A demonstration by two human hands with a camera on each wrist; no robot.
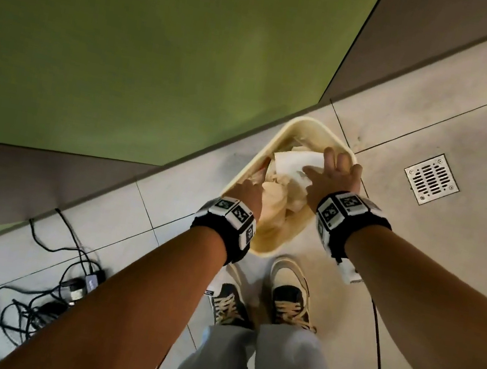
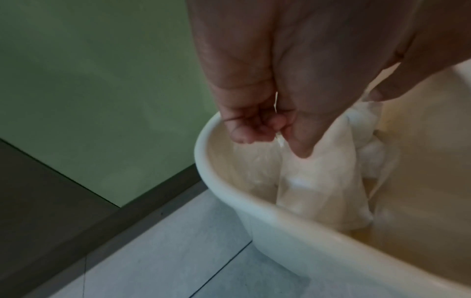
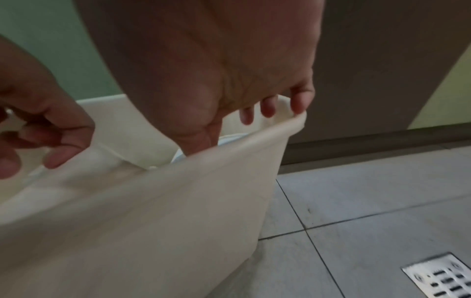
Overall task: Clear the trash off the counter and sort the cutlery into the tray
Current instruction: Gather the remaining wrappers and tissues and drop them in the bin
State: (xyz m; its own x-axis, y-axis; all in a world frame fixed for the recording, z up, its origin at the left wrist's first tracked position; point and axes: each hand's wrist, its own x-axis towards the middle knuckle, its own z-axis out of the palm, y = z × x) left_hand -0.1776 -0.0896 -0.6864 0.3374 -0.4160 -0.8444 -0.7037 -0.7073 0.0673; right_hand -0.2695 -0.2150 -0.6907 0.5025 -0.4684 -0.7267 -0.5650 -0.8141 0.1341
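A cream trash bin (image 1: 310, 123) stands on the tiled floor by my feet, holding crumpled tissues (image 1: 278, 196) and a white paper sheet (image 1: 294, 160). My left hand (image 1: 249, 190) hovers over the bin's left rim (image 2: 203, 161). Its fingers (image 2: 260, 129) are curled and pinch a thin clear scrap (image 2: 280, 141). My right hand (image 1: 331, 173) is spread over the bin's right side, fingers straight above the white sheet, holding nothing. In the right wrist view its fingertips (image 3: 270, 108) hang near the bin's far rim (image 3: 293, 121). No cutlery or tray shows.
A green cabinet front (image 1: 129, 52) rises right behind the bin. A metal floor drain (image 1: 431, 178) lies to the right. Tangled black cables and an adapter (image 1: 58, 282) lie on the floor at the left. My shoes (image 1: 287, 298) stand just in front of the bin.
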